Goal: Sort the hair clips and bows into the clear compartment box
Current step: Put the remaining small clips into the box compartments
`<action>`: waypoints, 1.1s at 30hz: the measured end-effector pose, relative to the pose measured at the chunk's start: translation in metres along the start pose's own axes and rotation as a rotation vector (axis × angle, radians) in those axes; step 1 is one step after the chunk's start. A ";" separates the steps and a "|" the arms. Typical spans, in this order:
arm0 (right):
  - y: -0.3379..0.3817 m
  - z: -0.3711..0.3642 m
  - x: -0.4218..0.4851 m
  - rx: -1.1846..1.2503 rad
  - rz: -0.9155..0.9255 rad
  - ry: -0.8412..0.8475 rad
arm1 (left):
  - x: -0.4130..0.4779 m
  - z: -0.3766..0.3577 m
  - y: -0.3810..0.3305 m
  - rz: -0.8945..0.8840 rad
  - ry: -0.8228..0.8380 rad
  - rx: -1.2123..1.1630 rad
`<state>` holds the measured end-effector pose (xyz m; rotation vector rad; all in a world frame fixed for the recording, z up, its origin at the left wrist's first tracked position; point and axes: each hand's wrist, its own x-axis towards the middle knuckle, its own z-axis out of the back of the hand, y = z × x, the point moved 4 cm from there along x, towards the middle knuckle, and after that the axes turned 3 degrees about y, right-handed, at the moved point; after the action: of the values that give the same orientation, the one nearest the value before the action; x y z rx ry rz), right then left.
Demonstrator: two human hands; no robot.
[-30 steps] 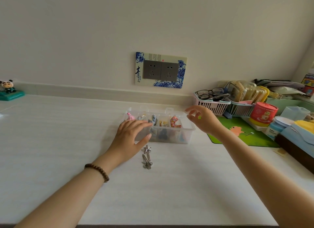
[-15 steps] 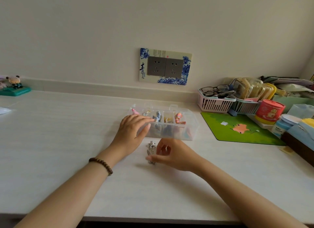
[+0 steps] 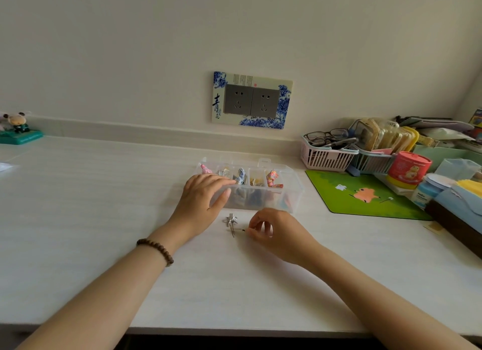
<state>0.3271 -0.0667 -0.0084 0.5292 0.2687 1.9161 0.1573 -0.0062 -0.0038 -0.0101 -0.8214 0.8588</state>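
Note:
The clear compartment box (image 3: 293,190) stands in the middle of the white counter, with coloured bows and clips in its sections: pink at the left, blue in the middle, orange-patterned (image 3: 273,178) at the right. My left hand (image 3: 202,198) rests flat against the box's left front corner, fingers spread over its rim. In front of the box a silver bow hair clip (image 3: 231,223) lies on the counter. My right hand (image 3: 273,232) is just right of it, with thumb and forefinger pinched on a thin clip end that points toward the silver bow.
A green mouse pad (image 3: 365,195) lies right of the box. Behind it stand a pink basket (image 3: 326,157) with glasses, a second basket of pouches, a red tub (image 3: 408,168) and more clutter. A figurine (image 3: 18,127) sits far left. The counter's front edge is near me.
My right hand came down from above the box's right end to the counter in front of it and pinched a clip beside the silver bow. My left hand stayed on the box.

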 end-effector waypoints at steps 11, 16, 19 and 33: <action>-0.027 0.030 0.011 0.402 -0.101 -0.067 | -0.002 -0.004 0.000 0.011 0.017 0.038; -0.047 0.090 0.028 0.674 -0.175 -0.307 | -0.001 -0.003 -0.001 0.012 0.018 0.042; -0.069 0.111 0.043 0.604 -0.192 -0.436 | -0.001 -0.004 0.000 0.009 0.018 0.038; -0.085 0.089 0.055 0.177 -0.186 -0.498 | 0.000 -0.004 0.000 0.008 0.012 0.037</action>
<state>0.4220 0.0119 0.0469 1.0397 0.1562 1.5311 0.1598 -0.0055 -0.0064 0.0146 -0.7945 0.8805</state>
